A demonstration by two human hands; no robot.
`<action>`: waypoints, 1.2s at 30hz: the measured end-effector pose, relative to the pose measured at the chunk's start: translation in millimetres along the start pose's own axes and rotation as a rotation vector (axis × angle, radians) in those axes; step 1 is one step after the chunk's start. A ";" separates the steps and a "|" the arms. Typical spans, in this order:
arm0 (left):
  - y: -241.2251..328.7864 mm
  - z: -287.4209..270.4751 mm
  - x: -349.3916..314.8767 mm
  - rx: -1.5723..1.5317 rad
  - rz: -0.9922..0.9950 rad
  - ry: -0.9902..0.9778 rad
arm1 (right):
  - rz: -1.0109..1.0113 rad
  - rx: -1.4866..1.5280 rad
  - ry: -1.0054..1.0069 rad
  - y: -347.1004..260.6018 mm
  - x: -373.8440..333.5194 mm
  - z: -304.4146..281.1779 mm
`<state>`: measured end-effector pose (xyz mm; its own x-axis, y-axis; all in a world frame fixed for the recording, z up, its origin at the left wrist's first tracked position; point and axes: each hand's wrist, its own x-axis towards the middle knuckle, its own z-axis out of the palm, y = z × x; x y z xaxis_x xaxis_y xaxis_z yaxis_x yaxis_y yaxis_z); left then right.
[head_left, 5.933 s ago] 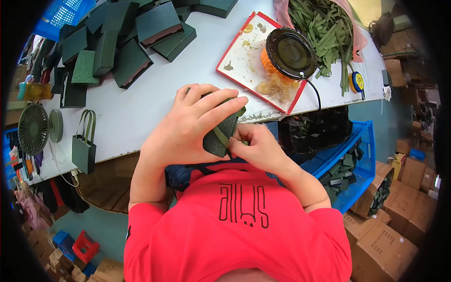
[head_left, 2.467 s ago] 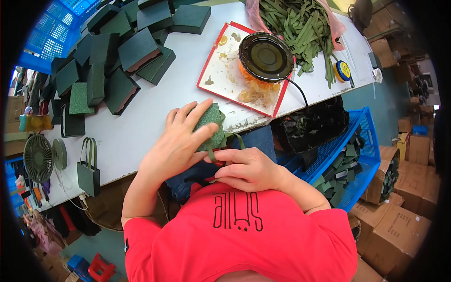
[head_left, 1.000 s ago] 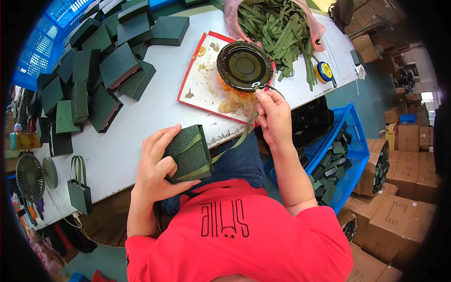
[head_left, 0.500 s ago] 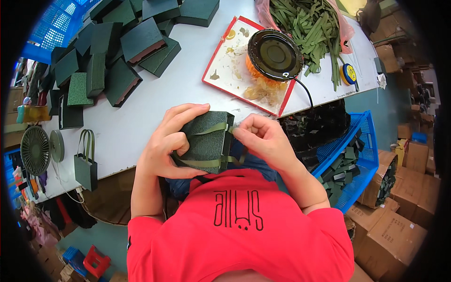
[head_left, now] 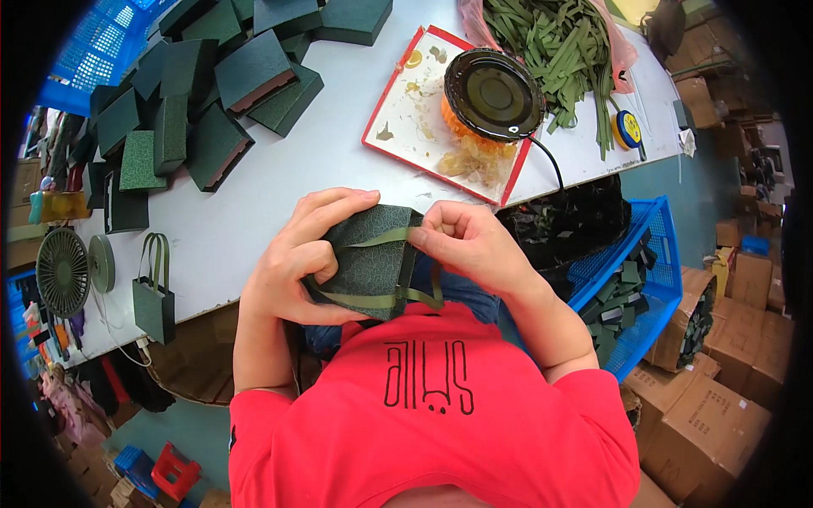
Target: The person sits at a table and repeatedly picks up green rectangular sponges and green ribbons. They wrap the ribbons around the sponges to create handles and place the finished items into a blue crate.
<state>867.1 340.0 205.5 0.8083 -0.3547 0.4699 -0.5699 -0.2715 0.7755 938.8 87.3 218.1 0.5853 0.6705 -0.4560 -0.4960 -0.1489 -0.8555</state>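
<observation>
My left hand (head_left: 296, 264) is wrapped round a dark green box with a crackled pattern (head_left: 360, 269), holding it tilted in front of my chest at the table's edge. Two flat olive-green ribbon bands cross its face: an upper ribbon (head_left: 383, 240) and a lower ribbon (head_left: 362, 300). Thumb and finger of my right hand (head_left: 470, 244) pinch the upper ribbon at the box's right edge, and its end is hidden under them. The lower band runs past that edge in a loose loop (head_left: 428, 296) hanging below my right hand.
Several dark green boxes (head_left: 190, 72) are heaped at the table's far left. A black round hot plate (head_left: 494, 95) sits on a red-rimmed white board (head_left: 406, 127), beside a pile of green ribbons (head_left: 550, 55). A small handled box (head_left: 153, 306) stands left; a blue crate (head_left: 663, 262) is at right.
My right hand has moved slightly left, from just off the box's edge to pressing the upper ribbon against it. The box has tilted a little in my left hand.
</observation>
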 end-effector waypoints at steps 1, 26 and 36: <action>-0.4 -0.4 -0.5 -0.001 0.000 -0.006 | 0.009 -0.013 -0.010 0.1 0.5 -0.9; -13.5 -7.2 -5.7 -0.138 0.010 0.018 | 0.033 -0.035 -0.113 3.8 0.8 -21.8; -10.0 -5.9 -0.8 -0.038 0.035 -0.082 | -0.104 -0.125 0.008 25.4 11.6 4.9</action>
<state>873.0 348.3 199.9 0.7725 -0.4357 0.4619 -0.5902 -0.2245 0.7754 929.9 94.8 192.3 0.6347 0.6812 -0.3649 -0.3491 -0.1685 -0.9218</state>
